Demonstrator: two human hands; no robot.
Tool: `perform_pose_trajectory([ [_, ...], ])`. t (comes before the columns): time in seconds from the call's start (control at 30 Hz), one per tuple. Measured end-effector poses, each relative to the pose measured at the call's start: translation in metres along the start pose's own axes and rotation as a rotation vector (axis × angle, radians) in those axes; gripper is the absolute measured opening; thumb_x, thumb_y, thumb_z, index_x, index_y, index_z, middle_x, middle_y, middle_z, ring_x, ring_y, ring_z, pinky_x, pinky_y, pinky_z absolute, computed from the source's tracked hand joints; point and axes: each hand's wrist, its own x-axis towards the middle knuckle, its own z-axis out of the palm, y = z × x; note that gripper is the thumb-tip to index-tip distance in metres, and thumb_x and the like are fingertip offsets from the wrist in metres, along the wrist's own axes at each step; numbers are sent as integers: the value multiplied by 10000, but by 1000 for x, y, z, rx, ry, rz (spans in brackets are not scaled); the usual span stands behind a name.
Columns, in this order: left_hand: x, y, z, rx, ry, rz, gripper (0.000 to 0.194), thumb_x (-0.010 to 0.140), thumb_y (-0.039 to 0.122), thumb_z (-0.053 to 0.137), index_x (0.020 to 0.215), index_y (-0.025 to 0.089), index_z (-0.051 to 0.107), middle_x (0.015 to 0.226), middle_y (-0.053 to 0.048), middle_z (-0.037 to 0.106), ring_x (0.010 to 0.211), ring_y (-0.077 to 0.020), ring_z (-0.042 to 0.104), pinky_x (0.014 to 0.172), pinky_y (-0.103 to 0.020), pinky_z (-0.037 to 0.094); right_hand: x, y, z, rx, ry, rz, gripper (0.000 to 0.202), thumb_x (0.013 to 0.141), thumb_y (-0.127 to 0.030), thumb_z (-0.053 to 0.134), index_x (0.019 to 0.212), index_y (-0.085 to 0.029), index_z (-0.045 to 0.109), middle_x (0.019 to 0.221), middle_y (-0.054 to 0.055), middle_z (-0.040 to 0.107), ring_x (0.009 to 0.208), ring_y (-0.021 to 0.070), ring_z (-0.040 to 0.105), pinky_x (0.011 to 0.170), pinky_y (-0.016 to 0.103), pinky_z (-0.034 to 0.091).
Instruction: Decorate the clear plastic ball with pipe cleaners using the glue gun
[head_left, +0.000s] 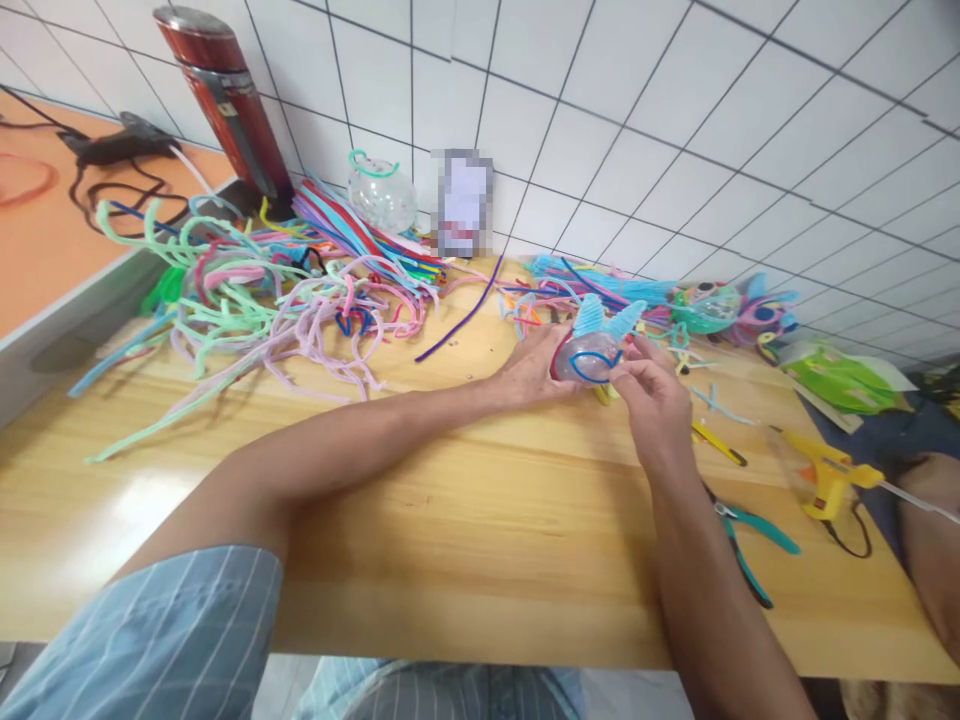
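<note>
Head view: I log the clear ball (pixel 587 362) held above the wooden table (pixel 450 530), right of centre, between the two hands. Left hand (pixel 529 366): grasping, wrapped round the ball's left side, near a dark red strip (pixel 556 357) along that edge. Right hand (pixel 654 388): thumb and fingers pinched together at the right end of a blue loop (pixel 592 379), which lies against the ball's near face. Two light blue ear-like pieces (pixel 588 316) stand up from the ball's top. Beyond the hands, near the tiled wall (pixel 637 130), I note a bundle of blue stems (pixel 607 286) and, to its right, a green-tinted ball (pixel 705 307). A single purple stem (pixel 459 322) lies well left of the ball; farther left is a tangle of pale green and lilac stems (pixel 262 310). Behind the tangle, a red flask (pixel 225 105) stands tilted in the view, and another clear ball (pixel 382 198) bears a mint curl (pixel 361 160). Right of the right forearm: teal-handled pliers (pixel 761 525), a yellow cutter (pixel 720 443) and a yellow glue gun (pixel 831 478), all apart from both hands.
</note>
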Motion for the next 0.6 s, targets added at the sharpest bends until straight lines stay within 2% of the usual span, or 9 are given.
perform_pose_trajectory([
  [0.17, -9, 9, 6, 10, 38, -45, 1081, 851, 684, 930, 1692, 192, 461, 1679, -257, 558, 1613, -436, 527, 1308, -611, 498, -1, 2, -2, -35, -10, -41, 220, 898, -489, 762, 856, -275, 788, 1608, 120, 710, 1474, 406, 673, 1309, 725, 424],
  [0.37, -12, 2, 7, -52, 20, 58, 1040, 905, 713, 862, 1713, 223, 427, 1700, -237, 557, 1616, -434, 537, 1345, -650, 456, -3, 3, 1, -88, 7, -113, 172, 912, -440, 759, 858, -278, 774, 1577, 130, 728, 1416, 400, 718, 1295, 720, 460],
  [0.47, -16, -7, 0, -102, -53, 134, 985, 1005, 748, 721, 1771, 241, 362, 1813, -214, 462, 1724, -430, 420, 1419, -667, 356, -5, 3, 4, -111, 27, -139, 155, 921, -423, 761, 876, -275, 772, 1580, 141, 722, 1418, 400, 717, 1290, 708, 473],
  [0.53, -19, -11, -7, -130, -110, 144, 866, 1108, 713, 568, 1797, 238, 344, 1870, -198, 399, 1773, -403, 350, 1458, -648, 294, -8, 3, 7, -122, 48, -147, 134, 920, -401, 759, 877, -274, 764, 1581, 147, 721, 1443, 405, 699, 1304, 712, 456],
  [0.6, -20, -12, -13, -156, -145, 135, 793, 1164, 668, 471, 1814, 233, 339, 1894, -186, 371, 1783, -383, 340, 1476, -620, 266, -11, 2, 11, -125, 64, -155, 108, 926, -375, 750, 875, -279, 751, 1574, 142, 724, 1491, 406, 662, 1319, 712, 439],
])
